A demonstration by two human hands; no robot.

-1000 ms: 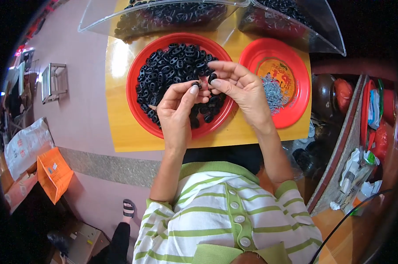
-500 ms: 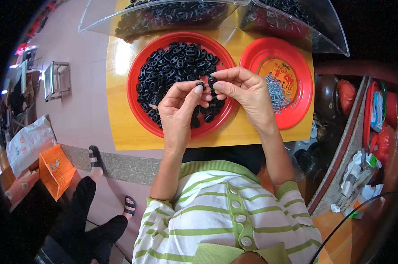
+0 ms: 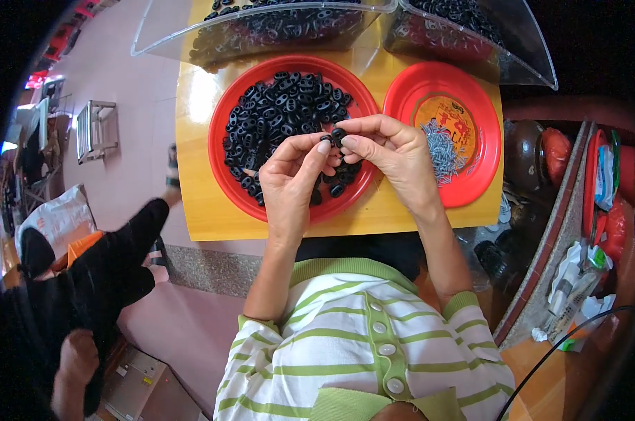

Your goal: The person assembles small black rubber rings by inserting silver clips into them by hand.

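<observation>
Both my hands are raised over a red round tray (image 3: pixel 223 179) heaped with small black oval plastic pieces (image 3: pixel 275 105) that have holes in them. My left hand (image 3: pixel 289 186) pinches a small black piece (image 3: pixel 326 139) between thumb and index finger. Right beside it, my right hand (image 3: pixel 402 161) grips another black plastic piece (image 3: pixel 338 135) with its thumb and fingertips. The two pieces are close together; whether they touch is hard to tell. To the right, a red plate (image 3: pixel 487 151) carries a pile of small silvery metal pins (image 3: pixel 440 154).
Two clear plastic bins (image 3: pixel 317 28) (image 3: pixel 447 38) with more black pieces stand at the table's far side. A person in black (image 3: pixel 86 281) is on the left, near a metal stool (image 3: pixel 93 132). Bags and jars crowd the right, and a black cable (image 3: pixel 563 337) runs there.
The two black pieces have come closer together between my fingertips. At the left, the person in black has stepped further into view, covering most of the orange bag.
</observation>
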